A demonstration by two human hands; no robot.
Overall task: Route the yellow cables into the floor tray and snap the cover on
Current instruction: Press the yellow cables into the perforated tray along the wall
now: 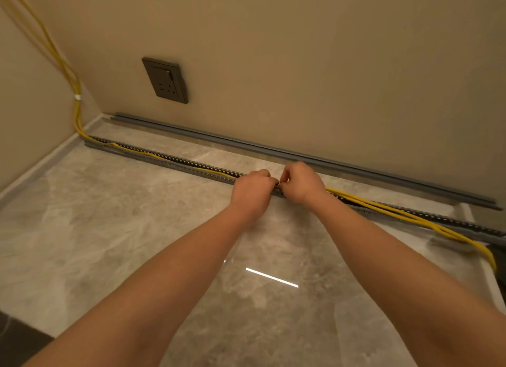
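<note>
Both hands, left (253, 187) and right (299, 183), pinch yellow cables (383, 206) (fingers curled) over the floor tray (164, 158).

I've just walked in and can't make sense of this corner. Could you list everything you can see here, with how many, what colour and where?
yellow cables: several, exact count unclear; down the left corner, along the floor tray, spilling out at right.
floor tray: one, grey, slotted sides, open, on the floor apart from the wall.
cover: one, grey strip, on the floor along the wall's foot, not on the tray.
cable tie: one, white, around the cables in the corner.
wall socket: one, dark grey, low on the wall.
floor: grey marbled, glossy.
wall: beige.
left hand: one, grip closed at the tray over the cables.
right hand: one, pinching at the same spot.
</note>
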